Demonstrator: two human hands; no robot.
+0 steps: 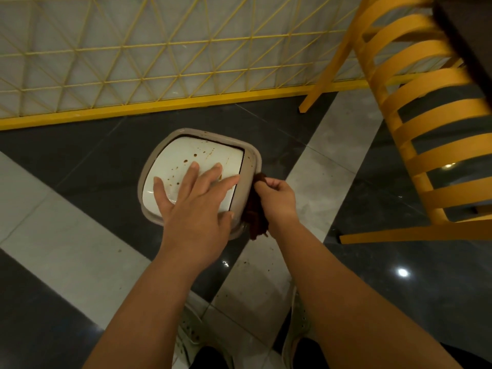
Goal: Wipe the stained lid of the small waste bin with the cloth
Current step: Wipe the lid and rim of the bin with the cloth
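Under the left hand (197, 209), spread flat with straight fingers, the lid (186, 166) of the small waste bin (251, 158) shows brown stains. Beside it the right hand (277, 195) pinches the cloth (255, 214) against the rim; wiping seems barely begun.

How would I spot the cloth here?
Find the small bin on the dark floor before the yellow fence. At its right edge, the right hand grips the cloth: a dark brown rag, unlike the pale spotted lid.

We note yellow chair (415, 145) at right, yellow lattice fence (149, 62) behind, grey-and-dark tiled floor (80, 161), white shoes (191, 339) below.
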